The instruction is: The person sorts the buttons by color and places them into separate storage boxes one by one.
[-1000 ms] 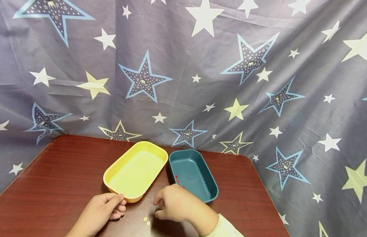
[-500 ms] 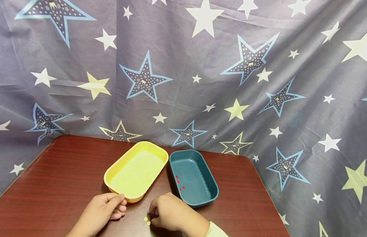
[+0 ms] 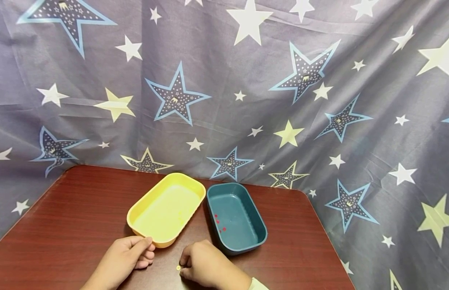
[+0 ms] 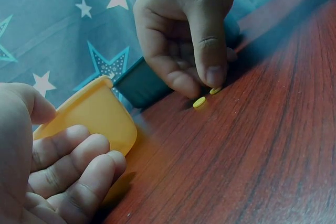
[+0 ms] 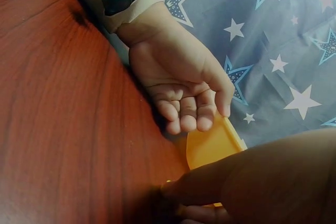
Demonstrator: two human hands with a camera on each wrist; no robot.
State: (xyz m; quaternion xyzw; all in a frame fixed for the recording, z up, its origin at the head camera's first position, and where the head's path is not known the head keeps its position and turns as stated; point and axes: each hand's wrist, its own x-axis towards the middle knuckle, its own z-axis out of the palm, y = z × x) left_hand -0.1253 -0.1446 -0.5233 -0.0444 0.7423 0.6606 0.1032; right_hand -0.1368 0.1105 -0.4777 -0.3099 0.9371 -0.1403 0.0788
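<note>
My left hand (image 3: 128,257) pinches the near rim of a yellow plastic tray (image 3: 137,201), thumb on top and the other fingers curled below the corner. In the left wrist view its fingers show bent beside the tray's wall. Low over the table, my right hand (image 3: 206,264) has its thumb and index finger bent down at two small yellow discs. One disc (image 4: 216,91) sits right at the thumb tip and is partly covered by it. The other disc (image 4: 199,102) lies flat on the wood just below the index fingertip.
A dark teal tray (image 3: 242,225) stands right of the yellow one, with several small red pieces (image 3: 224,229) along its left side. Both rest on a reddish-brown wooden table (image 3: 83,209). A grey star-patterned cloth (image 3: 224,80) hangs behind.
My right hand has moved left and toward me from beside the teal tray to the two discs, covering one in the head view. My left hand stays on the rim.
</note>
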